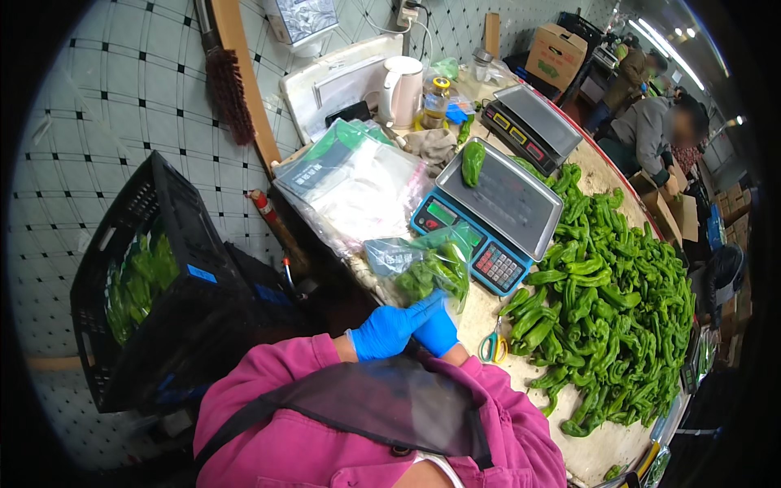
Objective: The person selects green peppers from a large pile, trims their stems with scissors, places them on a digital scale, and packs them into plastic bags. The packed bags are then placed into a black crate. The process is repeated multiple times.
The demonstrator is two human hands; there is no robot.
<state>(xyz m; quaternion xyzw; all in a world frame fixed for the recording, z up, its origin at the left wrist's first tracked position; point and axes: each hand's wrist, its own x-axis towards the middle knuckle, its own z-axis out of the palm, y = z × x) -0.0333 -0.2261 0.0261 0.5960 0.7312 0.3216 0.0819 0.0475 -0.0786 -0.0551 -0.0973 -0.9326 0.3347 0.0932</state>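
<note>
In blue gloves, my left hand [381, 333] and my right hand [438, 334] meet close to my chest, at the near end of a clear plastic bag [390, 259]. Both grip the bag's film there, the left fingers stretched across the right hand, which hides part of the grip. Inside the bag are several green peppers [421, 277]. It lies on the table edge, against a blue digital scale [473, 238]. One green pepper [473, 163] rests on the scale's metal pan [500, 198]. Scissors [493, 346] with teal and yellow handles lie right of my right hand.
A large heap of green peppers [610, 305] covers the right of the table. Flat plastic bags [360, 183] are stacked behind the filled one. Beyond stand a kettle [401, 91] and a second scale [531, 128]. At left, a black crate [201, 244] holds bagged peppers. A person [647, 131] bends over cartons.
</note>
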